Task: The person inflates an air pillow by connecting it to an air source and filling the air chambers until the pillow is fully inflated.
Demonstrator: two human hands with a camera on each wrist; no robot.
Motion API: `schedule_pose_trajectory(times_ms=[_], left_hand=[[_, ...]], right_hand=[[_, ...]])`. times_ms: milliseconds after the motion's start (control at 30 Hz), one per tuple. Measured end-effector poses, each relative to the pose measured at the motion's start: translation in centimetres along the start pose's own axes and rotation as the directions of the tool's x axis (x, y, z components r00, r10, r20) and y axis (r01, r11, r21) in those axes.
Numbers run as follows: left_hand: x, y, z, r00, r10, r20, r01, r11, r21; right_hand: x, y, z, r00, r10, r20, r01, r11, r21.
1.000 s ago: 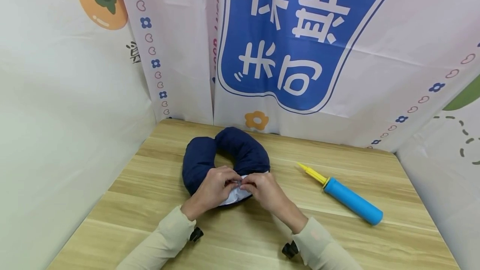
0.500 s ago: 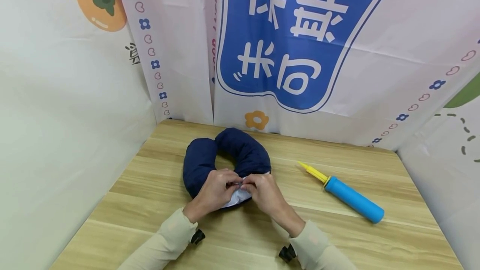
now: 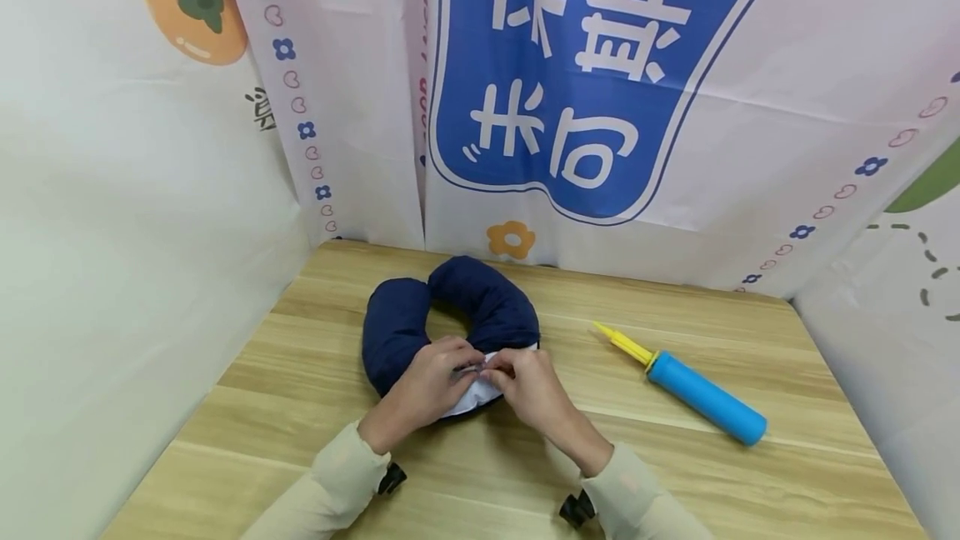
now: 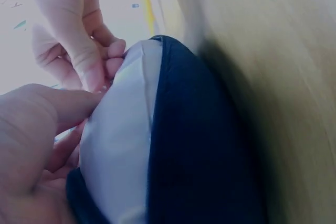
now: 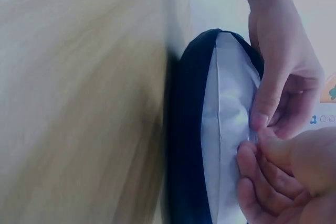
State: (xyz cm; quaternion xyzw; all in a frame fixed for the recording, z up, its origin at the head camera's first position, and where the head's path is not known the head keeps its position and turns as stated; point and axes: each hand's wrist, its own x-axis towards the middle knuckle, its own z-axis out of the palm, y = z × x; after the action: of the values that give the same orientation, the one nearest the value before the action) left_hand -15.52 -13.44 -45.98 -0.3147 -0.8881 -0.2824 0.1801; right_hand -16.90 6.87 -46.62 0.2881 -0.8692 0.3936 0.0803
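Observation:
A navy U-shaped neck pillow [image 3: 395, 325] lies on the table, its cover parted along the near edge so that a smooth white inner part [image 4: 121, 129] shows. My left hand [image 3: 431, 377] pinches a small clear, valve-like piece [image 3: 467, 371] at the upper edge of this white part, thumb against fingers. From the other side my right hand [image 3: 534, 386] pinches at the same spot, its fingertips meeting those of the left. In the right wrist view the white surface [image 5: 226, 93] bulges out of the navy cover, and the fingers hide most of the clear piece.
A blue hand pump [image 3: 705, 397] with a yellow nozzle lies on the wooden table [image 3: 247, 407] to the right of the pillow. Printed white cloth [image 3: 360, 107] hangs behind the table and along both sides.
Both hands stay at the same spot on the pillow with only small finger movements. More of the clear piece now shows between the left thumb and fingers.

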Motion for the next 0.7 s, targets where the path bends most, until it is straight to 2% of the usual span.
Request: schedule_pose_trajectory(times_ms=[167, 267, 467, 700], left_hand=[[-0.3, -0.2, -0.6, 0.995, 0.024, -0.095, -0.018, 0.998, 0.065], [-0.4, -0.4, -0.7, 0.992, 0.031, -0.123, -0.02, 0.996, 0.091], [-0.4, -0.7, -1.0, 0.991, 0.018, -0.13, -0.002, 0.992, 0.128], [-0.1, -0.1, -1.3, 0.992, 0.046, -0.116, -0.024, 0.983, 0.184]], right_hand=[[0.1, -0.2, -0.5, 0.998, 0.047, 0.048, -0.049, 0.998, 0.041], [-0.1, -0.4, -0.8, 0.996, 0.082, 0.047, -0.084, 0.995, 0.053], [-0.2, -0.7, -1.1, 0.996, 0.087, 0.032, -0.088, 0.994, 0.06], [0.2, -1.0, -0.6, 0.994, 0.113, 0.001, -0.113, 0.993, 0.035]])
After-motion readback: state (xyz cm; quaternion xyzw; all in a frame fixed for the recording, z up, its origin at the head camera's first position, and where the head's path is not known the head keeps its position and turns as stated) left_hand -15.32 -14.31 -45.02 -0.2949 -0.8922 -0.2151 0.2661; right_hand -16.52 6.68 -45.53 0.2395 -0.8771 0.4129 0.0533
